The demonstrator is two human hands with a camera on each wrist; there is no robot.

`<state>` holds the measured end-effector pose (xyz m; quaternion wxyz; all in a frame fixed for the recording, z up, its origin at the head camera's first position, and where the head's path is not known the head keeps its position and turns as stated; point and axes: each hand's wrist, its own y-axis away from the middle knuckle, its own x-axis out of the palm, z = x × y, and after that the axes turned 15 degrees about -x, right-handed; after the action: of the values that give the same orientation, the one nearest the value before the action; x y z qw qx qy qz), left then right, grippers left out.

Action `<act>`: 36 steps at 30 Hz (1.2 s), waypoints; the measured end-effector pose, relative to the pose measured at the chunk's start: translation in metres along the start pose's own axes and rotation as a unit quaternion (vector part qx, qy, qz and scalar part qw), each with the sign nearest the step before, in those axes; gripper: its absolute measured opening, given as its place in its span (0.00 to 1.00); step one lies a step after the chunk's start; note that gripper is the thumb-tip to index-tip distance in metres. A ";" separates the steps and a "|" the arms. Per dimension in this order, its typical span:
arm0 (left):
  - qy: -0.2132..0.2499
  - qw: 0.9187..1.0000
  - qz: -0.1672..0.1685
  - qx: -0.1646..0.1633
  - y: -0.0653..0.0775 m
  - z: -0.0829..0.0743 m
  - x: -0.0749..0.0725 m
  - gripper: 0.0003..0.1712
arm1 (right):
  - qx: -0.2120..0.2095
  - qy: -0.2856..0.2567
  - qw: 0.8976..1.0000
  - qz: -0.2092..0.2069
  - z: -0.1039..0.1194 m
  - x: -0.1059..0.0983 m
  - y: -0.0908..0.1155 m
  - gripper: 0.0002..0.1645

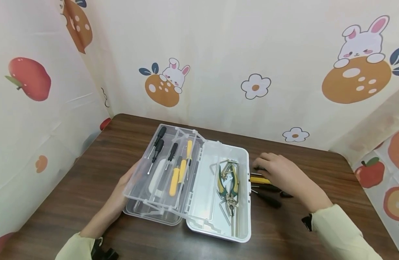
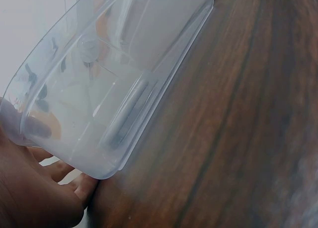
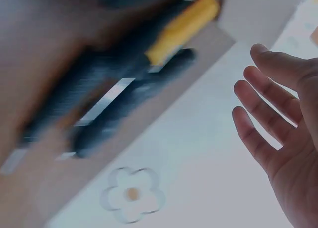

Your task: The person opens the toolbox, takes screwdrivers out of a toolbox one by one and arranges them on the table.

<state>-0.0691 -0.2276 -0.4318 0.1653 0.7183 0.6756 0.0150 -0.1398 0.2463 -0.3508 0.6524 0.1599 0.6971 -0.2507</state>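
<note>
A white toolbox stands opened on the table. Pliers with green-and-yellow handles and several hex keys lie inside. Its clear compartment tray is swung out to the left, bearing black-handled screwdrivers and yellow-handled ones. My left hand holds the toolbox's clear plastic side at the left; some fingers are behind the plastic. To the right of the box, my right hand hovers empty over loose screwdrivers, fingers apart in the right wrist view.
The brown wooden table carries everything. A patterned curtain hangs close behind it and along both sides. One loose tool has a yellow handle.
</note>
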 end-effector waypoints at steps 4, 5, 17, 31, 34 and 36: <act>0.005 1.000 -0.001 0.005 0.001 0.002 0.000 0.33 | -0.019 0.011 1.000 0.018 0.008 -0.013 -0.036 0.12; 0.006 1.000 -0.001 0.007 0.001 0.002 0.000 0.32 | -0.026 0.015 0.999 0.022 0.011 -0.016 -0.046 0.12; 0.003 1.000 0.002 0.008 0.000 0.003 -0.007 0.33 | -0.139 0.037 0.989 0.025 0.052 -0.048 -0.164 0.13; 0.021 1.000 0.016 0.008 0.000 0.000 -0.002 0.32 | -0.223 0.022 0.974 0.026 0.093 -0.048 -0.243 0.13; 0.022 1.000 0.019 0.006 0.000 0.000 0.000 0.32 | -0.240 0.023 0.970 0.032 0.099 -0.043 -0.251 0.13; 0.021 1.000 0.022 0.002 -0.001 0.001 0.000 0.32 | -0.245 0.015 0.968 0.042 0.102 -0.039 -0.255 0.14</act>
<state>-0.0697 -0.2276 -0.4328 0.1493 0.7329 0.6629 0.0330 -0.1918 -0.0163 -0.2784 0.6710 0.0284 0.7397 -0.0418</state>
